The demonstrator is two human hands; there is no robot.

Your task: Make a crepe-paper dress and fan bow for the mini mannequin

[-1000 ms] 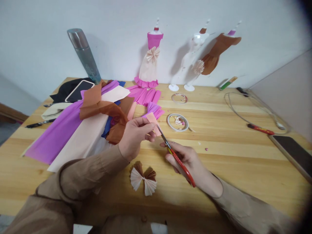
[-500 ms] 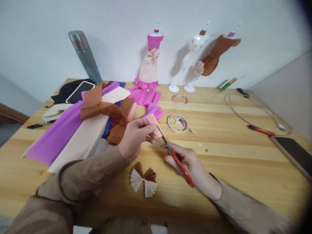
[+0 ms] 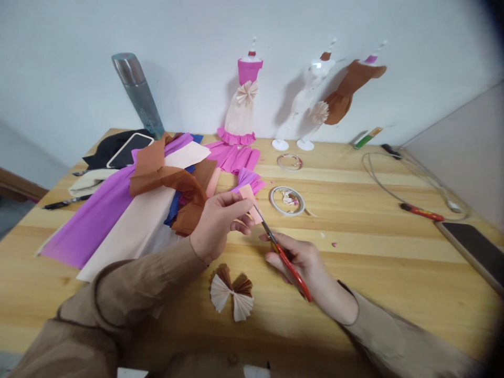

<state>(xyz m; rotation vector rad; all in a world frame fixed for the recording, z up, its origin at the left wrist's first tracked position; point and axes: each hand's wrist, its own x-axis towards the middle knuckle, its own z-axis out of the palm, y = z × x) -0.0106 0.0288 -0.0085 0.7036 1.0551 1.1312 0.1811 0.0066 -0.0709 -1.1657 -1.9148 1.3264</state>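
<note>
Between thumb and fingers my left hand (image 3: pixel 222 220) pinches a small strip of peach paper (image 3: pixel 249 197). My right hand (image 3: pixel 303 262) is closed round the red handles of a pair of scissors (image 3: pixel 289 265), whose blades meet the lower right part of the strip. Below my left hand, a pleated paper bow (image 3: pixel 232 294) in cream and brown lies on the table. Just behind the strip is a pleated purple paper piece (image 3: pixel 252 177). To the right of it sits a roll of white tape (image 3: pixel 287 201) with paper scraps inside its ring.
Sheets of purple (image 3: pixel 94 215), cream and brown paper are heaped at left, by a phone (image 3: pixel 132 149) and a bottle (image 3: pixel 137 94). Along the wall stand dress forms, one in a pink paper dress (image 3: pixel 242 105). At right lie a cable (image 3: pixel 374 181), a red-handled tool (image 3: pixel 421 212) and another phone (image 3: pixel 472 247).
Both hands keep nearly the same place, with the scissor blades still at the peach strip. The whole view has shifted very slightly.
</note>
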